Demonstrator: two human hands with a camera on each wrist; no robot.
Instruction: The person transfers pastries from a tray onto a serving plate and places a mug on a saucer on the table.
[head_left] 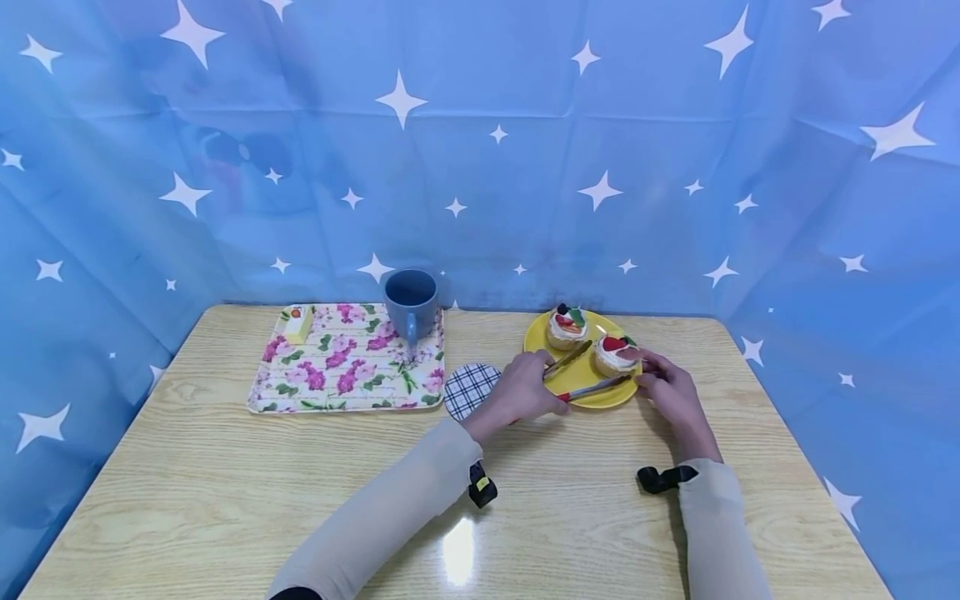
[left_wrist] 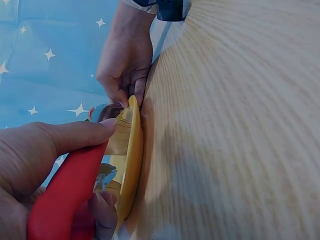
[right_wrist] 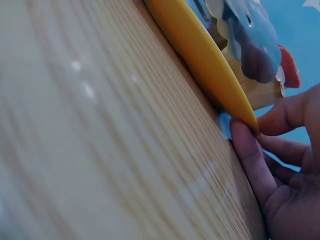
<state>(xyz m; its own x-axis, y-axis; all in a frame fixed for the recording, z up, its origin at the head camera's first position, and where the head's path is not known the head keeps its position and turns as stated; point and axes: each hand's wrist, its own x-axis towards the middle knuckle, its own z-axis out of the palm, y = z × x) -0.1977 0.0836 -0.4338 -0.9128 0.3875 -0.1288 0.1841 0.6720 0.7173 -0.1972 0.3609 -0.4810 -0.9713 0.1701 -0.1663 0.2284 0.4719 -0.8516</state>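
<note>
My left hand point(head_left: 525, 390) grips a pair of tongs by its red handle point(left_wrist: 65, 200). The tongs' two metal arms point(head_left: 597, 388) are spread apart over the yellow plate point(head_left: 600, 401), their tips on either side of the nearer, right-hand cupcake point(head_left: 611, 360). That cupcake has white cream and red fruit on top. A second cupcake point(head_left: 566, 332), with green and dark toppings, sits farther back on the plate. At the plate's right rim, my right hand point(head_left: 672, 398) pinches the edge between thumb and fingers, as the right wrist view shows.
Left of the plate lies a round checked coaster point(head_left: 468, 390), partly behind my left hand. A floral tray point(head_left: 337, 367) at the back left carries a blue mug point(head_left: 411, 308) and a small yellow-and-white block point(head_left: 297, 325). A blue starry curtain point(head_left: 480, 167) stands behind the wooden table point(head_left: 225, 500).
</note>
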